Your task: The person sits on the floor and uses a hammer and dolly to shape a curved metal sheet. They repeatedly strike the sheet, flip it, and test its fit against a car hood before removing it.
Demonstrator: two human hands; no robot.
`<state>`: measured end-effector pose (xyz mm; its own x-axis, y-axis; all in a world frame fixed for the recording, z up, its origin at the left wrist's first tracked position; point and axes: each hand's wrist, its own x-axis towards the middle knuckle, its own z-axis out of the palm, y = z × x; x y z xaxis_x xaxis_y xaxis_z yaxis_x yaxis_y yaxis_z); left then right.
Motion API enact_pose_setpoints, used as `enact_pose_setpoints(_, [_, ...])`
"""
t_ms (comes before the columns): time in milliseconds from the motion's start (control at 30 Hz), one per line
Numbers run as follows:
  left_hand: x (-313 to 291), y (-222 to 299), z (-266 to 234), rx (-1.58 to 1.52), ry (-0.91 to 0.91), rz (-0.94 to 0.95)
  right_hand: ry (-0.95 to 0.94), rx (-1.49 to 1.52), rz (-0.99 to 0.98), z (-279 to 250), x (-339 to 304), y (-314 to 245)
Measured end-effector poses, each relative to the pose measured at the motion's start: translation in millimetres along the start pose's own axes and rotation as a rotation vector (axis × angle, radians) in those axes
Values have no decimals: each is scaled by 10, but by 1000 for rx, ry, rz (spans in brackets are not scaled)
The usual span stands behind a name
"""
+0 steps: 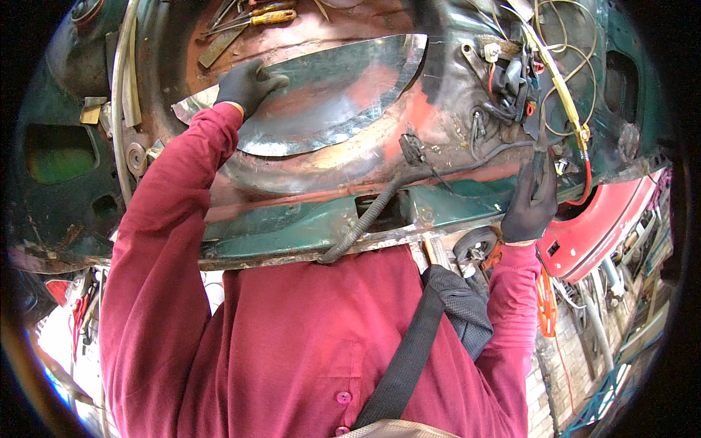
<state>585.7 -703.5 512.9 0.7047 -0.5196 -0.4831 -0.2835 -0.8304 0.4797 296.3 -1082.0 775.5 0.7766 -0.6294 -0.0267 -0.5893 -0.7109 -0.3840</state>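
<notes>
A half-moon piece of bare sheet metal (332, 95) lies tilted over the round well of a car body's floor. My left hand (252, 86), in a dark glove, grips it near its upper left edge, thumb lying across the shiny face. The fingertips are partly hidden. My right hand (531, 198), also gloved, is at the right of the green body edge, with fingers pointing away from me. Its fingers close around the lower end of a long dark tool (541, 131), whose kind I cannot make out among the wires.
Yellow-handled screwdrivers (274, 16) and other tools lie at the far side of the well. A corrugated hose (365, 219) hangs over the green front sill (292, 235). Cables and a wrench (475, 62) crowd the right side. A red panel (606, 226) stands below right.
</notes>
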Motion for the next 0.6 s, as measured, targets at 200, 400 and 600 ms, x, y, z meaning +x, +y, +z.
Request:
enact_pose_setpoints(200, [2, -59, 41, 70, 1, 44, -138, -27, 12, -29, 61, 20])
enact_pose_setpoints(400, [-63, -28, 43, 250, 76, 131, -591, -95, -167, -24, 580, -271])
enact_pose_setpoints(600, [-30, -36, 16, 299, -41, 87, -1027, -236, -466, 917, 1081, -769])
